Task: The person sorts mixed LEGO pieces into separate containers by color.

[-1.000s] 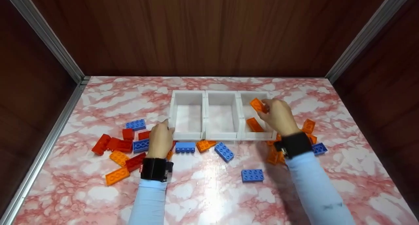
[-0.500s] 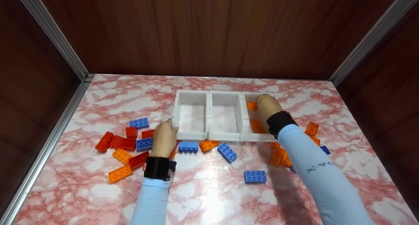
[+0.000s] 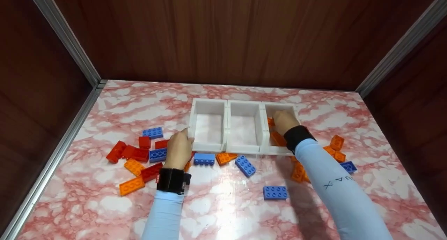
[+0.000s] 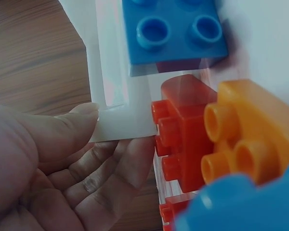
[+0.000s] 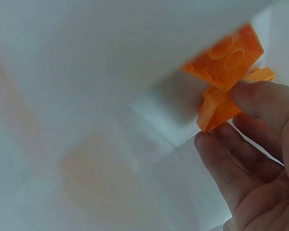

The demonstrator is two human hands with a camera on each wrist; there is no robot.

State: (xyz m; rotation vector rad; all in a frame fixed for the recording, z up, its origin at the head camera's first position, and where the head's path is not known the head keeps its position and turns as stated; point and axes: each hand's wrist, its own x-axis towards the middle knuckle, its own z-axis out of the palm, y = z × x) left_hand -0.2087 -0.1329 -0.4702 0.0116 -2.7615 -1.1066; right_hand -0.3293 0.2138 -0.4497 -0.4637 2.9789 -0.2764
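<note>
A white three-compartment bin (image 3: 209,147) stands on the marbled table. My left hand (image 3: 178,149) pinches its near left corner; in the left wrist view the thumb (image 4: 72,127) lies against the corner wall (image 4: 127,125), with the fingers under it. My right hand (image 3: 284,120) reaches down inside the right compartment. Between its thumb and fingers is an orange toy brick (image 5: 219,110), seen in the right wrist view. A second orange brick (image 5: 231,60) lies against it there; in the head view this one (image 3: 278,139) rests near the compartment's front.
Red, orange and blue bricks (image 3: 141,154) lie scattered left of the bin. Along its front are a blue brick (image 3: 204,159), an orange one (image 3: 225,158) and a tilted blue one (image 3: 245,165). More orange bricks (image 3: 298,172) lie right, partly behind the right sleeve.
The right hand has lowered into the right compartment, carrying the orange brick from above the rim. The left hand stays at the bin's corner. The head view has shifted slightly.
</note>
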